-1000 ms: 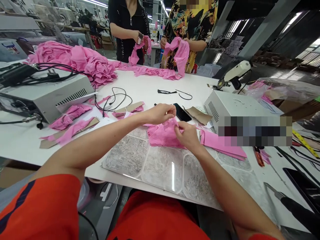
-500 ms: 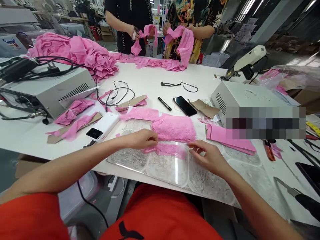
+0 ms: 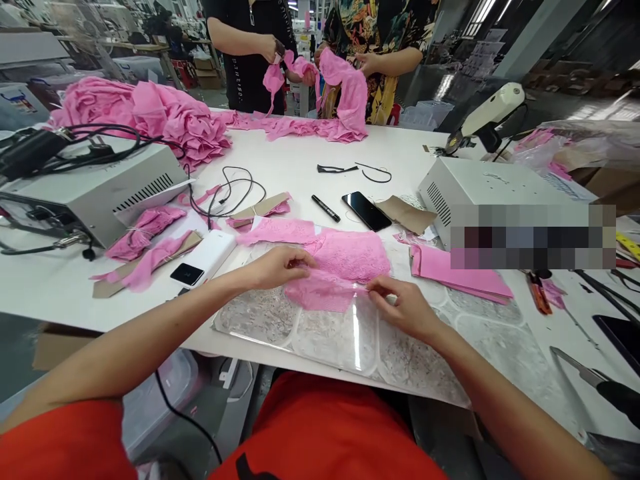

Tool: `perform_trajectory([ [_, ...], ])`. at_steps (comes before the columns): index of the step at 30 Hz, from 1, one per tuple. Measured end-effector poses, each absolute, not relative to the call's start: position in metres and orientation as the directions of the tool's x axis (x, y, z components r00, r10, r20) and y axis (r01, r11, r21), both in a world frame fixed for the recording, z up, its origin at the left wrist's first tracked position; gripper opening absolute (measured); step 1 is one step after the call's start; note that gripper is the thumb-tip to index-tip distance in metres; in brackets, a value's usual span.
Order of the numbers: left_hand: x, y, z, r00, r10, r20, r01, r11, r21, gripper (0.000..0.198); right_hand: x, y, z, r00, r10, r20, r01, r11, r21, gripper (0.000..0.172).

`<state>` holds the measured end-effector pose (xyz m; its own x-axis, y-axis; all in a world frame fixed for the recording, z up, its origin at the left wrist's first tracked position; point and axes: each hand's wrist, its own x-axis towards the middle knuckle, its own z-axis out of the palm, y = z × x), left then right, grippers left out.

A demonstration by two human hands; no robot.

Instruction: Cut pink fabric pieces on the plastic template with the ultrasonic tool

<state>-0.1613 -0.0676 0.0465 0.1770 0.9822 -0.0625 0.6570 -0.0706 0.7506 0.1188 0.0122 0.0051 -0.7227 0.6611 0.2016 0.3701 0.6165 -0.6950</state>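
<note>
At the far left, a grey metal box with black cables (image 3: 100, 183) is standing on the white desk (image 3: 295, 170), its left end running out of view. Further right, a white oblong device with a dark display (image 3: 213, 253) is lying beyond my left forearm. My left hand (image 3: 279, 270) is keeping a narrow grip on the upper left edge of a sheer pink strip of cloth (image 3: 323, 297), which is lying on a grey marbled sheet (image 3: 335, 340), just on my side of a pink lace panel (image 3: 355, 255). My right hand (image 3: 407, 310), apart from the strip half a second ago, is now pinching its upper right corner, so both ends are coming under control. My fingertips are hiding the pinched cloth, and I am not making out whether strip and panel are joining. Rightward, a folded pink cloth stack (image 3: 455, 275) is resting; pixelation is covering the front of a second grey box (image 3: 500, 187).
</note>
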Motion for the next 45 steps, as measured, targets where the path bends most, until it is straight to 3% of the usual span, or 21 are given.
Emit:
perform_trajectory([
  [3, -0.158, -0.058, 0.054, 0.111, 0.993, 0.027, 0.673, -0.095, 0.734, 0.025, 0.130, 0.023, 0.022, -0.637, 0.733, 0.238, 0.383, 0.569, -0.728, 0.010],
  [7, -0.144, -0.042, 0.069, 0.087, 0.982, 0.166, 0.623, -0.184, 0.761, 0.009, 0.149, 0.037, 0.041, -0.525, 0.789, 0.318, 0.366, 0.547, -0.753, 0.011],
  [9, -0.134, -0.041, 0.072, 0.150, 0.957, 0.249, 0.602, -0.289, 0.744, 0.005, 0.163, 0.038, 0.046, -0.509, 0.774, 0.377, 0.377, 0.594, -0.710, 0.009],
  [12, -0.114, -0.052, 0.058, 0.378, 0.873, 0.310, 0.569, -0.483, 0.666, 0.009, 0.189, 0.025, 0.043, -0.599, 0.661, 0.451, 0.386, 0.732, -0.561, 0.009],
  [17, -0.081, -0.084, 0.011, 0.687, 0.676, 0.268, 0.523, -0.715, 0.463, 0.017, 0.234, -0.012, 0.014, -0.795, 0.471, 0.381, 0.374, 0.877, -0.303, 0.017],
  [22, -0.055, -0.078, -0.007, 0.799, 0.568, 0.196, 0.498, -0.809, 0.312, 0.017, 0.268, -0.029, -0.001, -0.819, 0.493, 0.293, 0.446, 0.869, -0.215, 0.019],
  [29, -0.003, -0.042, 0.003, 0.892, 0.433, 0.127, 0.394, -0.885, 0.247, 0.014, 0.318, -0.031, 0.000, -0.751, 0.551, 0.364, 0.561, 0.823, -0.090, 0.013],
  [32, -0.006, -0.026, 0.015, 0.847, 0.515, 0.131, 0.461, -0.835, 0.301, 0.009, 0.327, -0.026, -0.007, -0.713, 0.519, 0.471, 0.562, 0.825, -0.059, 0.015],
  [36, -0.053, -0.013, 0.033, 0.500, 0.851, 0.163, 0.805, -0.526, 0.274, 0.011, 0.307, -0.019, -0.008, -0.646, 0.551, 0.529, 0.578, 0.805, -0.133, 0.018],
  [40, -0.110, -0.018, 0.038, 0.381, 0.910, 0.164, 0.882, -0.411, 0.233, 0.004, 0.255, -0.007, 0.001, -0.628, 0.586, 0.512, 0.531, 0.804, -0.268, 0.014],
  [42, -0.128, -0.026, 0.034, 0.377, 0.915, 0.145, 0.891, -0.401, 0.214, 0.010, 0.223, 0.005, 0.005, -0.663, 0.577, 0.477, 0.478, 0.817, -0.324, 0.017],
  [45, -0.141, -0.038, 0.024, 0.377, 0.916, 0.137, 0.894, -0.399, 0.202, 0.015, 0.178, 0.026, 0.007, -0.712, 0.558, 0.427, 0.456, 0.829, -0.323, 0.014],
])
